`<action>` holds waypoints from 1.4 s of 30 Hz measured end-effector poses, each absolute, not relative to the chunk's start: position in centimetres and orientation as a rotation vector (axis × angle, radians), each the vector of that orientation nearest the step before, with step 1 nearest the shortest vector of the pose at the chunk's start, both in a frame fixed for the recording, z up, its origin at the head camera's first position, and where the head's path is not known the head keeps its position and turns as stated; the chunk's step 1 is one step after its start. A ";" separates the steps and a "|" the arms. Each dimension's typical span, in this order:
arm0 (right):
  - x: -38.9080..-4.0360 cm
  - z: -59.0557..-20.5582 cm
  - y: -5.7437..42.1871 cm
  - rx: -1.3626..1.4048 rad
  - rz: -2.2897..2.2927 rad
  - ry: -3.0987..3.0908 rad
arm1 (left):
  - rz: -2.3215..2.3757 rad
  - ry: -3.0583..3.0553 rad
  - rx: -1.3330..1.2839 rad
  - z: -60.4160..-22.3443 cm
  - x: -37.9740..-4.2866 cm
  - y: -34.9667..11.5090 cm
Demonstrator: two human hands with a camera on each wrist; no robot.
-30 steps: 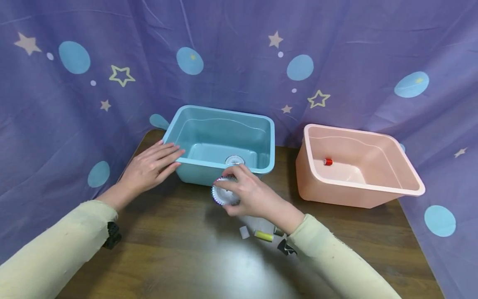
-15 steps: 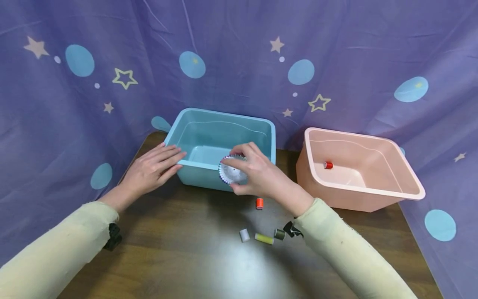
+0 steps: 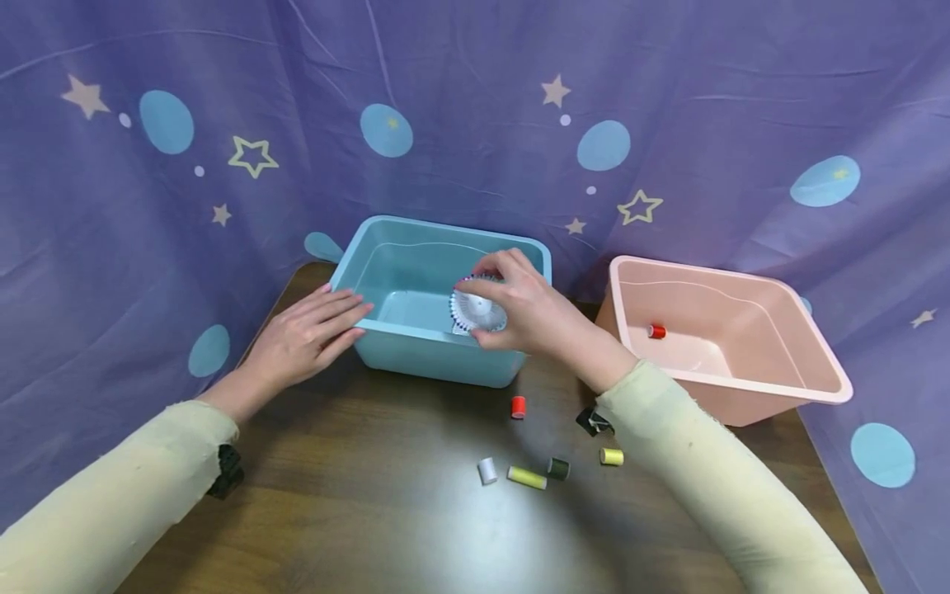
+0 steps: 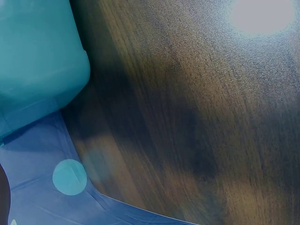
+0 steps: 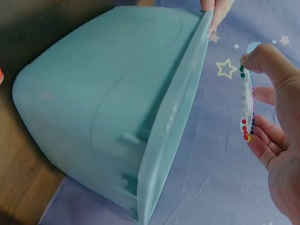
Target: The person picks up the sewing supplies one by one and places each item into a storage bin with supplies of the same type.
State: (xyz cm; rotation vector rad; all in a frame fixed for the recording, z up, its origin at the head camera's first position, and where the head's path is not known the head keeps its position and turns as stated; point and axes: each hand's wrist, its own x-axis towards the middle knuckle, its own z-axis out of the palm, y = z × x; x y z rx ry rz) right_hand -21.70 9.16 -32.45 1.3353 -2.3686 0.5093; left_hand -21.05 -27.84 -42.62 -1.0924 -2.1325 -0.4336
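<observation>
My right hand (image 3: 529, 318) holds a wheel of bead-headed pins (image 3: 478, 304) by its rim, between thumb and fingers. It is over the blue tub (image 3: 416, 332), near the front rim. The right wrist view shows the pin wheel (image 5: 247, 101) edge-on, with green, white, red and blue heads around it, apart from the tub's rim. My left hand (image 3: 312, 332) rests with straightened fingers across the tub's left front corner. A pale scrap shows just below the held wheel; the rest of the tub floor there is hidden by my right hand.
A pink tub (image 3: 742, 382) stands to the right, with a red thread spool (image 3: 656, 331) inside. On the wooden table lie an orange-red spool (image 3: 518, 407), a white spool (image 3: 486, 471), a long yellow spool (image 3: 527, 478), a dark green spool (image 3: 558, 469) and a short yellow spool (image 3: 612, 456).
My right hand has carried the pin wheel forward and slightly right, from before the blue tub to over it. Spools once behind that arm now show. The left hand stays on the rim.
</observation>
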 end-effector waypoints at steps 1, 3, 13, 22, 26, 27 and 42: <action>-21.9 -32.3 9.2 1.333 0.514 -2.377 | -0.430 -2.139 -1.091 -42.6 -21.0 -27.9; -22.3 -32.2 9.4 1.331 0.526 -2.391 | -0.418 -2.152 -1.092 -42.6 -21.0 -27.9; -24.7 -31.8 9.4 1.338 0.560 -2.445 | -0.382 -2.176 -1.092 -42.9 -21.2 -28.2; -26.5 -31.9 8.9 1.313 0.523 -2.616 | -0.372 -2.158 -1.086 -42.7 -21.0 -28.1; -27.3 -32.1 8.6 1.319 0.498 -2.658 | -0.374 -2.168 -1.075 -42.6 -20.9 -28.0; -27.5 -32.2 8.5 1.322 0.492 -2.666 | -0.375 -2.166 -1.073 -42.6 -20.9 -28.0; -30.5 -32.5 7.5 1.343 0.408 -2.903 | -0.391 -2.162 -1.083 -42.6 -21.0 -28.1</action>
